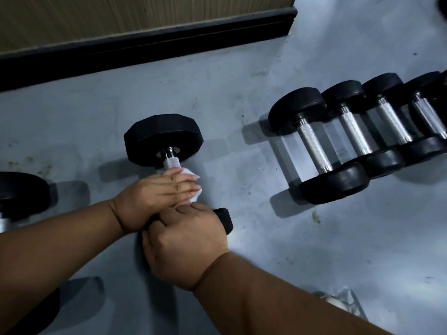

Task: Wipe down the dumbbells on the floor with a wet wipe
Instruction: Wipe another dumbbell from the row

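My left hand [154,192] holds the white wet wipe [191,187] wrapped around the knurled handle of the black dumbbell [164,136], which lies on the grey floor [217,93]; my fingers [186,180] curl over the wipe, which shows at the fingertips. My right hand [186,247] grips the near head of this dumbbell, fingers curled around it. To the right, a row of round dumbbells [350,131] lies side by side, touching.

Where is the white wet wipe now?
In the head view, centre-left: the wet wipe is wrapped around the dumbbell handle, under the left hand.
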`<state>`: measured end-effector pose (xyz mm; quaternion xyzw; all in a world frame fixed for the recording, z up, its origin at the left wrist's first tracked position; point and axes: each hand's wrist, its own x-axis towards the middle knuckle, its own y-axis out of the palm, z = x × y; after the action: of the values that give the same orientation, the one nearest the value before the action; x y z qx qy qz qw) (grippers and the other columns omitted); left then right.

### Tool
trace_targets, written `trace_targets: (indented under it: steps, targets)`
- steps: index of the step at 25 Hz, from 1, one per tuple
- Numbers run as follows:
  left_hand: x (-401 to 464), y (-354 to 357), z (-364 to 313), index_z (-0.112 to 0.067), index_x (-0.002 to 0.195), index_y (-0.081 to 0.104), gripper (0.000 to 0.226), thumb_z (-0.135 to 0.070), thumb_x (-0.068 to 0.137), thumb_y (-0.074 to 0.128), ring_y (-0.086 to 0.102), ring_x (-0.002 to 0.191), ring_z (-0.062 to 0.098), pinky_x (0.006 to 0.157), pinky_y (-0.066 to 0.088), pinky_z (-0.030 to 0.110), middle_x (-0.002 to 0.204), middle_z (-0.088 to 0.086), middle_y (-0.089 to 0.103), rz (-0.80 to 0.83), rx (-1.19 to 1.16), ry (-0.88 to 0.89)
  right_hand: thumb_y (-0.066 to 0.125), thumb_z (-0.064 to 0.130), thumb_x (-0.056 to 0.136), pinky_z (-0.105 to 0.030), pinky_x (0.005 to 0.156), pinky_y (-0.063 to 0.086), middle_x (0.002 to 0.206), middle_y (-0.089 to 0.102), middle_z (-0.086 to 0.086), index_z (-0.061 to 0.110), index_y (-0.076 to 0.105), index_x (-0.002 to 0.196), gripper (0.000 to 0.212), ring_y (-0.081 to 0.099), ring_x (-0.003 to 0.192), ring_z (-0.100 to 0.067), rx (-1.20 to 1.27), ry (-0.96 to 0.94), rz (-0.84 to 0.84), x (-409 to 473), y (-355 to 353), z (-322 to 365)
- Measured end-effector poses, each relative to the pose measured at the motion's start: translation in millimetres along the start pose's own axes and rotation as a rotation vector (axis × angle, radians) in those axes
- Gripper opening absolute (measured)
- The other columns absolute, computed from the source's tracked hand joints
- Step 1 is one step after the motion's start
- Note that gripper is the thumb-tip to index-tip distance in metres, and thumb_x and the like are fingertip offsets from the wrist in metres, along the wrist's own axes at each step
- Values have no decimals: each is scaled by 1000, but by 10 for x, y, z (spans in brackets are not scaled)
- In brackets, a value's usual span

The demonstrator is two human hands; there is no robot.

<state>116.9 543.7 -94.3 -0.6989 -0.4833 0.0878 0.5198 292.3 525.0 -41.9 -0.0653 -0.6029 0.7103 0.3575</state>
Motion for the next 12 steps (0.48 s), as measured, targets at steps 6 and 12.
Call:
trace_targets:
  steps: [6,12]
  targets:
    - [-67,-194,231,1,122,73,31,-17,105,54,60,133,28,109,47,58,137,13,66,16,62,-50,69,23,65,-32,66,20,63,60,0,19,65,60,8,54,55,-24,-51,-53,124,92,92,268]
    - [-206,-99,64,-4,133,67,37,-21,110,44,53,140,24,120,37,52,146,10,60,137,-15,96,74,19,75,-33,60,42,66,63,-10,12,66,63,16,55,58,-32,138,-53,-15,40,89,223]
